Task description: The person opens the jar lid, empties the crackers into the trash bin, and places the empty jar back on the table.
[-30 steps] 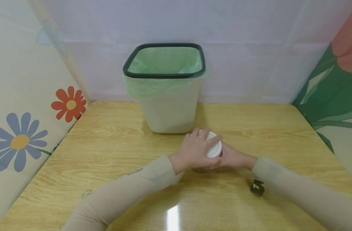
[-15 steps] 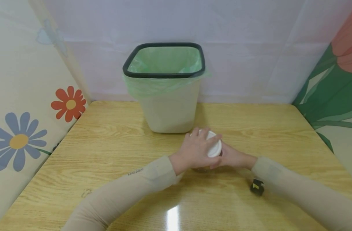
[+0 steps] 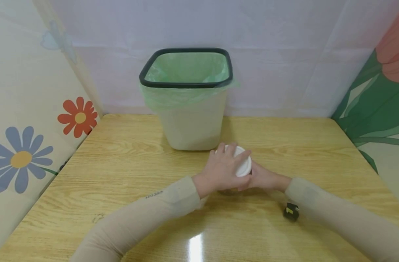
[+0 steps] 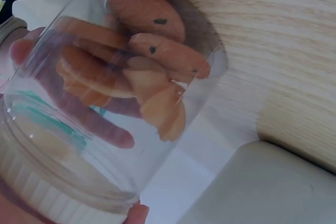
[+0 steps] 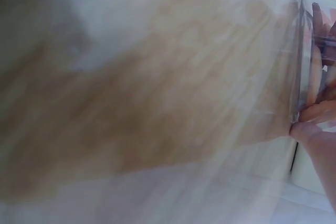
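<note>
A clear plastic jar [image 4: 157,169] with a white ribbed screw lid [image 3: 244,166] is held tilted between both hands over the table. Orange-brown, biscuit-like pieces [image 4: 157,98], a few with dark spots, lie inside it. My left hand [image 3: 220,168] grips the lid from above, fingers spread over its top and thumb at its near side. The right hand [image 3: 264,177] holds the jar's body; its fingers show through the clear wall in the left wrist view. From the head, most of the jar is hidden behind the hands. The right wrist view catches only the jar's edge.
A pale waste bin [image 3: 192,123] with a black rim and green liner bag [image 3: 183,97] stands just behind the hands. A small black object [image 3: 291,212] with a yellow mark shows below the right sleeve. Flower-patterned panels flank the wooden table [image 3: 137,145].
</note>
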The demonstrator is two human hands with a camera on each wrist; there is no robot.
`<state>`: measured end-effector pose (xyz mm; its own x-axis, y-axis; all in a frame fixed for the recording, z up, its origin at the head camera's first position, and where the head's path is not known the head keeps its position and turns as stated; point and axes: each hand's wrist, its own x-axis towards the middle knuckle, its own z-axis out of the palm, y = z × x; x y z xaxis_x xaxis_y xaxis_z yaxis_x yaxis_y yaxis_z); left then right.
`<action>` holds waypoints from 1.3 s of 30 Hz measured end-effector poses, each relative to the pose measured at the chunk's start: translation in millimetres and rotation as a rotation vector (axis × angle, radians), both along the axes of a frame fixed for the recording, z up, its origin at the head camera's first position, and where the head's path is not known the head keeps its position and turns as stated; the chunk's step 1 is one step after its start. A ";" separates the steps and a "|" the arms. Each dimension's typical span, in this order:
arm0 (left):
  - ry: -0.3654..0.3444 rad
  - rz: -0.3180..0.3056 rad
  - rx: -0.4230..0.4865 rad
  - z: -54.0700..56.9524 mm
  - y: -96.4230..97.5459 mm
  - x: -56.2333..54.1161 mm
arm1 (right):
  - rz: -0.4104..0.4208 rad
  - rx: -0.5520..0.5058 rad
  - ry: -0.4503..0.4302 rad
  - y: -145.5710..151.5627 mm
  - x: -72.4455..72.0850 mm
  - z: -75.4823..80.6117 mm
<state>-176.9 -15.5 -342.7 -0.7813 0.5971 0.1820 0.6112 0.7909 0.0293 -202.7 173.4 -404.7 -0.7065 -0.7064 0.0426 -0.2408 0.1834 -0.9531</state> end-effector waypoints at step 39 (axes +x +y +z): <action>0.059 -0.017 0.081 10.1 -28.2 2.0 | -0.023 -0.021 -0.011 -2.9 -0.5 1.2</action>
<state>-174.9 -43.7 -332.6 -0.7576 0.5914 0.2762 0.6271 0.7769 0.0565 -203.2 170.5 -403.5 -0.7232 -0.6889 0.0491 -0.2258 0.1686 -0.9595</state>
